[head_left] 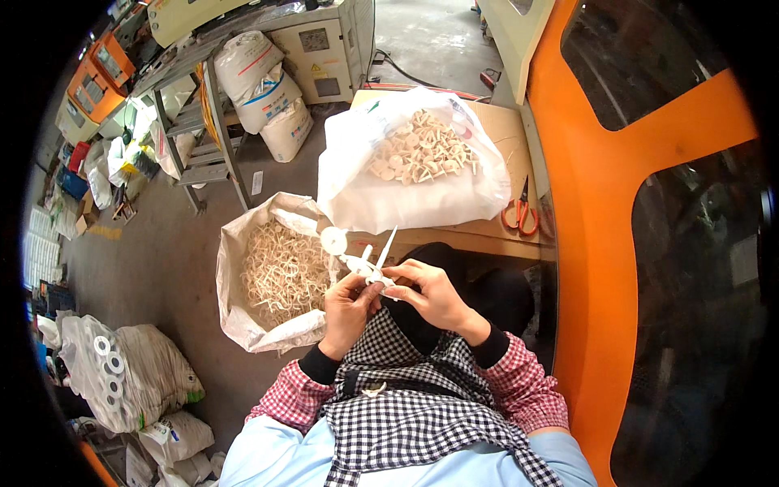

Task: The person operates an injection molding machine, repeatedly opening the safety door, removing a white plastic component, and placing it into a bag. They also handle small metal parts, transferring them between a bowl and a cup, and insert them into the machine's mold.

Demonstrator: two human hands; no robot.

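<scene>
Both my hands meet in front of my lap, closed on one white moulded plastic piece (355,264) with a round disc at one end and thin spikes standing up. My left hand (347,312) pinches it from the near left side. From the right, my right hand (434,296) grips it with thumb and fingers; the fingers hide part of the piece. Just left of my hands stands a white woven sack (233,304) full of curly cream plastic scraps (280,272). Beyond them lies a large white bag (365,195) holding cream plastic parts (426,150) with discs and pegs.
Orange-handled scissors (521,213) lie on the cardboard-covered table (507,134) right of the bag. An orange machine frame (596,195) rises close on my right. Stacked white sacks (268,97) and a metal step stand (203,174) are at the far left, more bags (158,369) nearer.
</scene>
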